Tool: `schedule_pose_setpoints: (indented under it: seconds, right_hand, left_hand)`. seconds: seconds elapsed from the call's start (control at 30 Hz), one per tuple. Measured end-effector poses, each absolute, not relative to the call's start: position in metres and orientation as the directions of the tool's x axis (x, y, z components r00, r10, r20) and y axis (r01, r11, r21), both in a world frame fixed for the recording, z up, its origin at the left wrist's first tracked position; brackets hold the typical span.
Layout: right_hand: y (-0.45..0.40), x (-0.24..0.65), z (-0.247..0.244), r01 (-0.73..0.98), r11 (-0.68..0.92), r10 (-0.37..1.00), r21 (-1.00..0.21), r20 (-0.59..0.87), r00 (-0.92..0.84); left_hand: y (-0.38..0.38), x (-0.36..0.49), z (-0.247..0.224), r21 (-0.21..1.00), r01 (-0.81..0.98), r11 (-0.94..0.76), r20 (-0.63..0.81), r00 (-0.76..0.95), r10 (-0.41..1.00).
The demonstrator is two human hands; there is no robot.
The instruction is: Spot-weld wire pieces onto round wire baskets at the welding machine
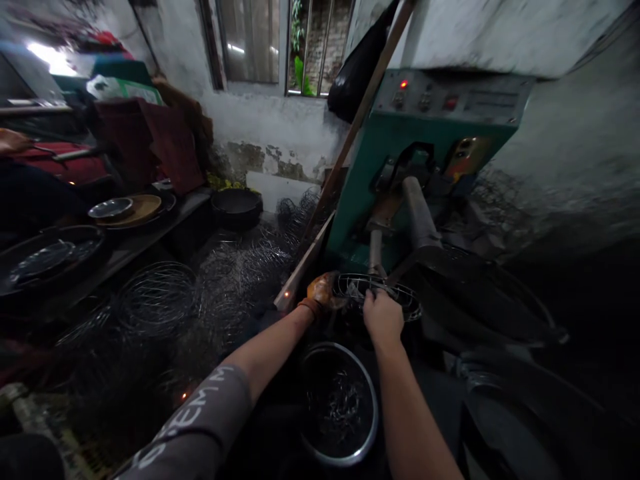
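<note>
My left hand (323, 291), in an orange glove, is closed around the left rim of a round wire basket (411, 299). At the basket's near side my bare right hand (384, 319) has its fingers pressed together; what they pinch is too small and dark to make out. The basket lies under the arms of a green spot-welding machine (350, 200), against its lower electrode (376, 252). Below my hands stands a round metal-rimmed bowl (373, 393) with many small bent wire pieces (345, 407) inside.
Tangled wire frames (160, 297) are heaped on the floor to the left. A bench (170, 223) carries round pans, and another person's hand (14, 141) shows at the far left. A wooden plank (345, 150) leans beside the machine. Large dark pans (520, 427) stand at the right.
</note>
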State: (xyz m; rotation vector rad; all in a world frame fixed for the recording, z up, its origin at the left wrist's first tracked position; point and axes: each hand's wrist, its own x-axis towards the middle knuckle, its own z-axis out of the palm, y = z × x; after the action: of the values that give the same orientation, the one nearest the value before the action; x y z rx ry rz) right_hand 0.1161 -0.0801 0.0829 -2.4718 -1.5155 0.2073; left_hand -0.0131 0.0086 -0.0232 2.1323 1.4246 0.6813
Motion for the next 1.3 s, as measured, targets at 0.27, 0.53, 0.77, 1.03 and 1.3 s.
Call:
schedule_pose_setpoints:
  seconds: [0.27, 0.53, 0.77, 1.03, 1.3]
  right_hand:
    - [-0.086, 0.139, 0.078, 0.822, -0.514, 0.830, -0.246, 0.098, 0.549]
    - [-0.084, 0.162, 0.072, 0.799, -0.547, 0.794, -0.250, 0.148, 0.589]
    - [-0.084, 0.161, 0.075, 0.790, -0.552, 0.794, -0.268, 0.119, 0.596]
    - [-0.085, 0.169, 0.069, 0.803, -0.537, 0.800, -0.258, 0.145, 0.582]
    - [-0.082, 0.190, 0.058, 0.788, -0.541, 0.780, -0.293, 0.175, 0.600]
  left_hand:
    - [0.002, -0.011, -0.002, 0.510, 0.720, -0.470, 0.298, 0.365, 0.882]
    - [0.002, 0.008, 0.011, 0.373, 0.764, -0.526, 0.321, 0.426, 0.846]
    - [0.004, 0.013, 0.003, 0.396, 0.757, -0.520, 0.298, 0.430, 0.852]
    - [0.001, 0.011, 0.010, 0.393, 0.750, -0.532, 0.316, 0.433, 0.844]
    - [-0.006, 0.019, 0.043, 0.343, 0.751, -0.564, 0.253, 0.504, 0.826]
